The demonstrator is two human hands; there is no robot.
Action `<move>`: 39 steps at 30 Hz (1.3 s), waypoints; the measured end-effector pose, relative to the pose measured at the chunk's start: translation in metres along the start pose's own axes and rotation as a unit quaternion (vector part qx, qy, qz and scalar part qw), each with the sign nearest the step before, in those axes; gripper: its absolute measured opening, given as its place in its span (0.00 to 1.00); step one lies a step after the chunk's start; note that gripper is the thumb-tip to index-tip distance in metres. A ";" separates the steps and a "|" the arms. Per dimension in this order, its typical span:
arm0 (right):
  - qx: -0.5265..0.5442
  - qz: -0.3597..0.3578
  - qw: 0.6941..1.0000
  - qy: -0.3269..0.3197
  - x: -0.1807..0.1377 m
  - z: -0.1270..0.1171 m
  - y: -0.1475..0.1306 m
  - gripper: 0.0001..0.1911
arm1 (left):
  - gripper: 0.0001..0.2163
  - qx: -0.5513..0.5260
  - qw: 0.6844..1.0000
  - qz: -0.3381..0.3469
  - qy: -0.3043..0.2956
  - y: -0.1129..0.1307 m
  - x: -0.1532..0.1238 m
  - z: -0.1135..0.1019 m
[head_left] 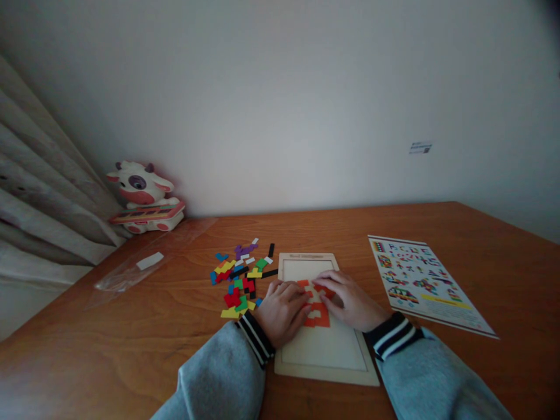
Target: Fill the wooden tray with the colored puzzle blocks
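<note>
A pale wooden puzzle board point(321, 353) with a raised frame lies in front of me. Several flat orange puzzle pieces point(322, 319) sit near its middle, with bare board showing in gaps between them. My left hand point(283, 310) rests over the left side of these pieces, fingers laid along them and partly covering them. From the right, my right hand point(352, 300) holds a darker orange-red puzzle piece point(324, 290) between thumb and fingers, at the upper right of the group. My fingers hide part of that piece.
Loose coloured puzzle pieces point(238, 283) are heaped left of the board. A printed pattern sheet point(431, 286) lies to the right. At the back left are a toy cow with a keyboard point(146, 201) and a clear plastic bag point(126, 279). The wooden table point(144, 350) meets a wall.
</note>
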State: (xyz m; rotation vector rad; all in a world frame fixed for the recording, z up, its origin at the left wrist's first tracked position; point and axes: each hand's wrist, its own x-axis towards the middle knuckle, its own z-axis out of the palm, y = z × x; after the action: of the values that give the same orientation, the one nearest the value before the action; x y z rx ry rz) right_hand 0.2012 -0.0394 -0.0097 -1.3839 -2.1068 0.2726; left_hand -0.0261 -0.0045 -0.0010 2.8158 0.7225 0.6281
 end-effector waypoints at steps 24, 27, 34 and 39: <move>-0.018 0.053 0.992 -0.117 -0.007 -0.014 0.010 0.40 | 0.20 -0.075 0.996 0.051 -0.025 -0.023 -0.010 -0.004; -0.004 0.053 0.992 -0.110 -0.007 -0.011 0.009 0.38 | 0.19 -0.078 0.995 0.056 -0.028 -0.023 -0.010 -0.005; 0.052 0.053 0.990 -0.122 -0.005 -0.010 0.005 0.41 | 0.19 -0.077 0.995 0.057 -0.015 -0.023 -0.008 -0.002; 0.056 0.068 0.986 -0.141 -0.003 -0.013 -0.001 0.44 | 0.19 -0.092 0.994 0.059 -0.013 -0.027 -0.009 0.001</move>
State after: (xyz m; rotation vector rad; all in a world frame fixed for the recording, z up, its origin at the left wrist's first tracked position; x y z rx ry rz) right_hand 0.2090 -0.0448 0.0000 -1.4950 -2.1835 0.6667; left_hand -0.0444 0.0142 -0.0120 2.7041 0.4702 0.6398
